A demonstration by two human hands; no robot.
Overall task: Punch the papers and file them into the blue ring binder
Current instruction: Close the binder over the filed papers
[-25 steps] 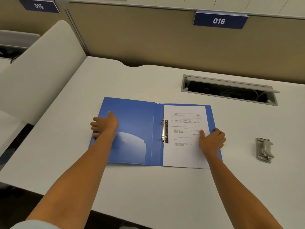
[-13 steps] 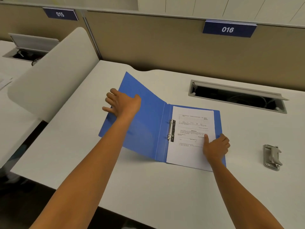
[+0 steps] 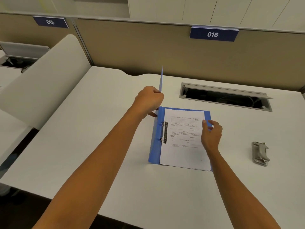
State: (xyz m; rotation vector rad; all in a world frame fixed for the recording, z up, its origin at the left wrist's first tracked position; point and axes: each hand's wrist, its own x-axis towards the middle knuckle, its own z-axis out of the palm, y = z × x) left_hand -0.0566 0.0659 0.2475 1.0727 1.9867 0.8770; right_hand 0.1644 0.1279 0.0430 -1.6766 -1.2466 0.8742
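Observation:
The blue ring binder (image 3: 154,146) lies on the white desk (image 3: 99,146) with its front cover (image 3: 160,80) standing upright, seen edge-on. My left hand (image 3: 148,100) grips that cover's edge. White printed papers (image 3: 183,139) sit on the metal rings (image 3: 163,132) inside. My right hand (image 3: 212,134) hovers at the papers' right edge, fingers loosely curled, thumb near the sheet. Whether it touches the paper is unclear.
A grey hole punch (image 3: 260,153) lies on the desk to the right. A cable tray opening (image 3: 226,96) with a raised lid is behind the binder. A white side divider (image 3: 44,80) stands at the left, and a beige partition (image 3: 148,47) runs along the back.
My left hand has swung the front cover up from flat on the desk to vertical. My right hand has lifted off pressing the papers and moved slightly up their right edge.

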